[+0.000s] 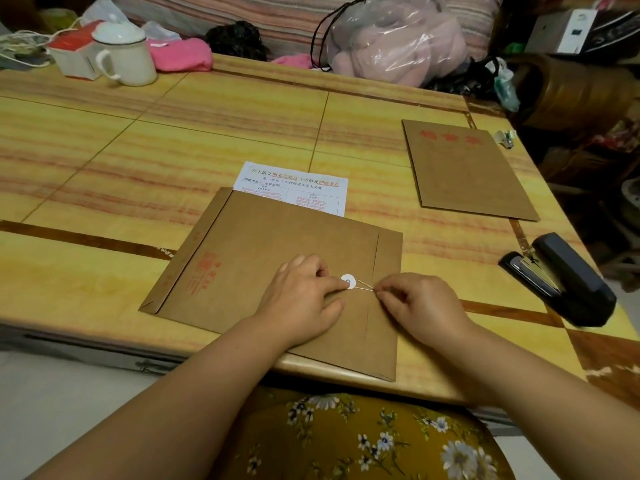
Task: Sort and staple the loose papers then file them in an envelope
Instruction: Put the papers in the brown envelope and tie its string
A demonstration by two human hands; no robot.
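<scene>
A brown kraft envelope (263, 251) lies at the near edge of the table, its corner hanging over the edge. A printed paper (294, 183) lies partly under the envelope's far side. My left hand (304, 299) rests on the envelope with its index fingertip pressing beside the white closure disc (348, 281). My right hand (422, 306) pinches the thin string (364, 285) that runs from the disc to my fingers. A second brown envelope (467, 171) with red characters lies flat at the right.
A black stapler (564, 278) sits at the table's right edge and a small staple remover (505, 137) lies further back. A white lidded mug (126, 51), a red and white box (74, 53), pink cloth (180, 53) and a plastic bag (398, 39) line the far side.
</scene>
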